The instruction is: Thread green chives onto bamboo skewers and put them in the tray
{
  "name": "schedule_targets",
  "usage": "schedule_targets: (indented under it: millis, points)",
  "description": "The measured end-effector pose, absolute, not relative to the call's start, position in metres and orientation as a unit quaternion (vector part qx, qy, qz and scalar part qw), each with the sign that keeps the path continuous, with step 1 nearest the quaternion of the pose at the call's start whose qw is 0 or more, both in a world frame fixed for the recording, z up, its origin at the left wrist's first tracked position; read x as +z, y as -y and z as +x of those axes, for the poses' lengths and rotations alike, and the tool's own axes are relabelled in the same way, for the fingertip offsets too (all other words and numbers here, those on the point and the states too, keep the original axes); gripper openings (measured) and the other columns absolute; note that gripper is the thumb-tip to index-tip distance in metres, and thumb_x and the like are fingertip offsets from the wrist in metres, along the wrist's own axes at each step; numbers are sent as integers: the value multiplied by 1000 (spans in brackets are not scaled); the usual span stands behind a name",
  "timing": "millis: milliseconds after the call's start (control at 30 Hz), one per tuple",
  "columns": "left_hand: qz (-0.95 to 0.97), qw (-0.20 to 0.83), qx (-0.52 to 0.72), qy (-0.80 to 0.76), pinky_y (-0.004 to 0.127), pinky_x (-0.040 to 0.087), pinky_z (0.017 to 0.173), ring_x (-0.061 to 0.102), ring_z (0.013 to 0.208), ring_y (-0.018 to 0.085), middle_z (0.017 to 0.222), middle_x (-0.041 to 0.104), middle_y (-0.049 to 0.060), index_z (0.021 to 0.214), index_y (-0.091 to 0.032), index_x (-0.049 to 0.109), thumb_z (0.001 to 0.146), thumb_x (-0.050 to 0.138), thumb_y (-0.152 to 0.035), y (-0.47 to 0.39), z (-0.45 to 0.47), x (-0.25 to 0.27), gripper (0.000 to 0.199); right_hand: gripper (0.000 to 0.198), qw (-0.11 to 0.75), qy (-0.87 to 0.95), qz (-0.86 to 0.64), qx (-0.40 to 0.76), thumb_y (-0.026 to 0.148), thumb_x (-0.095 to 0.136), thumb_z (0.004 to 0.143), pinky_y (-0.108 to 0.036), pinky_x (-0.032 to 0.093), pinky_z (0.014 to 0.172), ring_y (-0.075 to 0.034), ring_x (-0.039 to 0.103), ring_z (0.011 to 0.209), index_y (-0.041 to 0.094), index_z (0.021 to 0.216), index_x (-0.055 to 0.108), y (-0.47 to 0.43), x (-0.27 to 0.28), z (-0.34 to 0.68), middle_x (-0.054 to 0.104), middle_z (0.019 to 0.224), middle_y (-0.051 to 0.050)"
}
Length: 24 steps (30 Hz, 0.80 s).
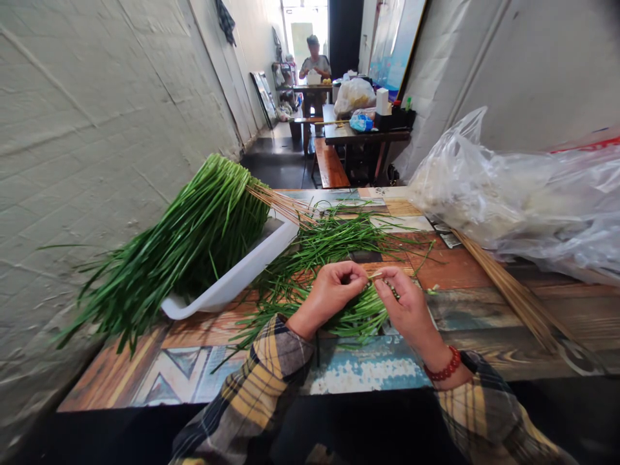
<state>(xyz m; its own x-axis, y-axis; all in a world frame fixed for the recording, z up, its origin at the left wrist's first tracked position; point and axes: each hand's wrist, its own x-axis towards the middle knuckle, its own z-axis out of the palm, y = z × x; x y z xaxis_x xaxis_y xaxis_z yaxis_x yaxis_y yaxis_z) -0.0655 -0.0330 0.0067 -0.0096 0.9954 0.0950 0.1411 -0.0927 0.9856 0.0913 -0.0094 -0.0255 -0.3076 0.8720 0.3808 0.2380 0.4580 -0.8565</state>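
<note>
Over the table's middle, my left hand (334,289) and my right hand (407,309) meet fingertip to fingertip. Both are closed in a pinch on the pale end of a garlic chive (374,276). Under and beyond them lie loose garlic chives (339,236), their whitish ends (371,303) partly hidden by my hands. To the left, a thick row of garlic chives (194,226) threaded on thin wooden skewers (281,203) rests across a white tray (232,278). The skewer ends stick out to the right over the tray's rim.
A bundle of bare wooden skewers (508,290) lies at the right, partly under a clear plastic bag (523,200) with pale contents. The wall (97,129) runs close on the left. Farther off are a bench (332,163), another table (368,135) with bags, and a seated person (316,63).
</note>
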Motion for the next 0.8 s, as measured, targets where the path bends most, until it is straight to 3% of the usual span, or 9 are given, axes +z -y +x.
schedule_targets:
  millis: [233, 467, 800]
  points:
    - [547, 442, 484, -521, 20, 33, 56, 44, 57, 8, 62, 55, -1, 67, -11, 62, 72, 60, -26, 33, -64, 7, 16, 26, 433, 728, -384, 367, 32, 48, 91, -30, 48, 66, -17, 61, 70, 23, 115, 50, 12, -24, 92, 65, 88, -3]
    - [499, 463, 522, -514, 19, 29, 54, 41, 56, 7, 60, 52, -2, 69, -11, 61, 72, 62, -29, 33, -65, 10, 18, 15, 432, 750, -384, 322, 33, 48, 90, -32, 49, 77, -20, 64, 85, 22, 92, 59, 9, -25, 93, 68, 88, -4]
    - [479, 484, 531, -504, 20, 30, 55, 42, 56, 7, 62, 55, -1, 72, -11, 65, 70, 65, -29, 34, -63, 11, 18, 17, 428, 757, -374, 320, 31, 48, 91, -33, 50, 78, -20, 66, 87, 22, 94, 62, 10, -21, 93, 71, 91, -4]
